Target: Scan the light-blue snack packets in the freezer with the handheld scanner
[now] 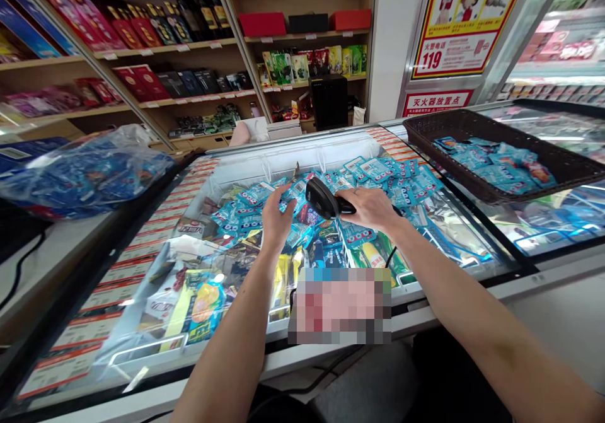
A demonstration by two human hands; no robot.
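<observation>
My right hand is closed round the handle of a black handheld barcode scanner, whose head points left. Across from it, my left hand has its thumb and forefinger apart, beside a blue packet with a white label. Whether the fingertips touch that packet, I cannot tell. Many similar blue packets lie spread over the glass top of a chest freezer, under and around both hands. Through the glass show yellow, dark and green wrapped goods in white wire baskets.
A dark brown basket with blue packets stands at the right. At the left lies a clear plastic bag of blue packets. Stocked shelves line the back. A blurred patch covers something at the freezer's front edge; a black cable hangs below.
</observation>
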